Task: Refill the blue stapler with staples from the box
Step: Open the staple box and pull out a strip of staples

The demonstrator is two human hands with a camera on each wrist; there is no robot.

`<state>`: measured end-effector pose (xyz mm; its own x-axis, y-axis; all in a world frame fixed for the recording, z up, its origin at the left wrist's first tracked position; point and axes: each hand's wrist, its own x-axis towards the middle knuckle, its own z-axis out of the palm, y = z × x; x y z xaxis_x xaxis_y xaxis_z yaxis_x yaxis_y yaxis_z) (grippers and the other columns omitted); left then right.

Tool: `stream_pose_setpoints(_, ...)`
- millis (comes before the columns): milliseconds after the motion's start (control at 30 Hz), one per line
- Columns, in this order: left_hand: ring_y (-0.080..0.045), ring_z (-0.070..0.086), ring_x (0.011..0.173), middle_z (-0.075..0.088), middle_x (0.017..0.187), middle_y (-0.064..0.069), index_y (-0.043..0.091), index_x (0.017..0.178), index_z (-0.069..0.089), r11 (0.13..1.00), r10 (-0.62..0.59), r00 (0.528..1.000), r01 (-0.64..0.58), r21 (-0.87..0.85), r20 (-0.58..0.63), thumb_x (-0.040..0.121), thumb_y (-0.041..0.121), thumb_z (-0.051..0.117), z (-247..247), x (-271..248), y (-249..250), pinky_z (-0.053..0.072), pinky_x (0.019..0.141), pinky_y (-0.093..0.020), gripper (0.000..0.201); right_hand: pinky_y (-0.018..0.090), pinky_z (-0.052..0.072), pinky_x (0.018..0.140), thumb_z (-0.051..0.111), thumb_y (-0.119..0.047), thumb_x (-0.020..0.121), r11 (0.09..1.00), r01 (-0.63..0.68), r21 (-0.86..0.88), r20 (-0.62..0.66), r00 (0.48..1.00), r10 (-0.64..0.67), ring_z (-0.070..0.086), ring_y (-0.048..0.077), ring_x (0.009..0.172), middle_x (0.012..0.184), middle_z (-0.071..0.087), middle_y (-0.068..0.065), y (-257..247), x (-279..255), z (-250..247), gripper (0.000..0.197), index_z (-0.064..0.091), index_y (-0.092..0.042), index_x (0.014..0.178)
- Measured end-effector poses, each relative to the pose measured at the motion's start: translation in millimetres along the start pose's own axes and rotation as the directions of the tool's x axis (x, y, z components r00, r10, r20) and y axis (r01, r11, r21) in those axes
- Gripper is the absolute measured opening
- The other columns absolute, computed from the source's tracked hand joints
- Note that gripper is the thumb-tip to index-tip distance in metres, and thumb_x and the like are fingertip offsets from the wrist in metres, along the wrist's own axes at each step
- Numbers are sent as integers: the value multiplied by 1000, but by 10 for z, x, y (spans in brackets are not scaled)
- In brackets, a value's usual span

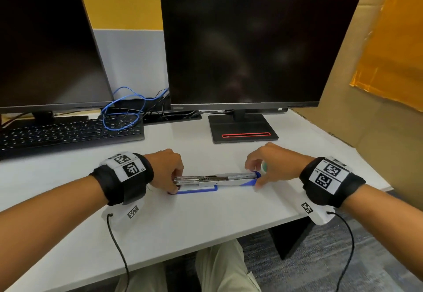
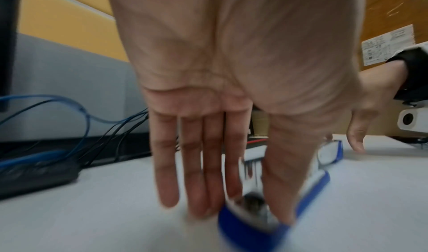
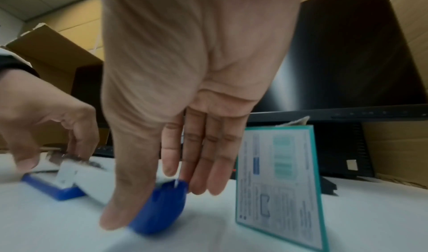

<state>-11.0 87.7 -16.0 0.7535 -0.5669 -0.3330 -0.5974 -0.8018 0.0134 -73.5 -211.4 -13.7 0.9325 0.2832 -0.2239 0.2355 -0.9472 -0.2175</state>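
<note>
The blue stapler (image 1: 206, 180) lies swung open flat on the white desk (image 1: 194, 218), its metal magazine pointing left and its blue-tipped top arm pointing right. My left hand (image 1: 175, 185) pinches the left end, where thumb and forefinger close on the magazine tip above the blue base (image 2: 312, 188). My right hand (image 1: 255, 177) holds the rounded blue end (image 3: 166, 215) between thumb and fingers. The staple box (image 3: 277, 179), teal-edged with printed text, stands upright just behind the right hand. In the head view only a green sliver of the box (image 1: 264, 167) shows.
Two dark monitors (image 1: 251, 47) stand at the back, the right one's stand base (image 1: 242, 129) close behind the stapler. A black keyboard (image 1: 68, 131) and blue cables (image 1: 123, 113) lie at the left. Cardboard (image 1: 366, 108) borders the right side. The desk's front edge is near.
</note>
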Motion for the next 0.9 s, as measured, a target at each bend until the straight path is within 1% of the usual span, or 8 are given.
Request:
stream_pose_setpoints(67,-13,54,95,58,100,7,20,112,67,998,47,999,-48,41,22,79,42,69,-179,50,117,50,86,-28,39,7,45,69,85,-36,74,1000,-10,20,-52,999,11,63,7,91,106,68,-8,55,-52,-135,48,68,-23,117)
stream_pose_setpoints(167,-15,54,99,63,113,1,18,121,63,988,146,987,-141,68,-67,86,34,64,-469,194,393,50,94,-33,38,8,48,67,84,-29,75,998,-46,42,-173,983,53,65,10,91,106,69,-7,200,-145,-335,43,70,-20,115)
stream_pose_setpoints(300,-19,57,98,58,107,-1,16,123,61,968,251,950,-245,51,-185,85,19,61,-762,419,871,52,95,-37,38,21,57,79,84,-29,75,995,-98,34,-273,956,103,66,14,96,111,72,-1,390,-241,-415,41,71,-20,113)
stream_pose_setpoints(433,-21,62,93,63,107,-2,15,118,63,948,312,914,-318,17,-259,83,23,65,-884,616,1278,56,89,-38,36,19,51,82,84,-44,71,988,-137,73,-374,914,154,61,12,104,120,69,-5,558,-220,-380,49,69,-27,114)
stream_pose_setpoints(533,-26,65,95,64,110,-7,13,119,61,946,304,909,-324,-23,-284,82,27,68,-846,746,1499,57,85,-39,40,32,50,91,82,-43,75,980,-186,69,-317,927,198,58,19,114,131,65,-4,623,-200,-338,54,66,-26,124)
stream_pose_setpoints(633,-28,63,100,64,112,-8,13,121,60,949,275,915,-308,-71,-297,82,28,69,-777,858,1608,56,84,-38,43,27,51,83,78,-31,82,980,-180,87,-271,942,197,62,18,101,129,68,1,648,-163,-270,46,68,-20,126)
stream_pose_setpoints(833,-23,61,98,62,111,-5,16,120,55,935,174,940,-251,-251,-292,71,38,79,-565,951,1509,55,82,-34,58,36,56,90,78,-43,79,977,-150,150,-297,936,189,65,16,90,110,74,1,419,-21,-180,51,69,-19,124)
stream_pose_setpoints(900,-21,59,96,59,112,-3,20,119,52,934,127,951,-210,-287,-282,63,47,82,-480,974,1432,55,82,-35,70,32,57,86,76,-40,81,975,-110,193,-308,937,167,66,16,88,108,74,4,303,54,-150,48,69,-17,123)
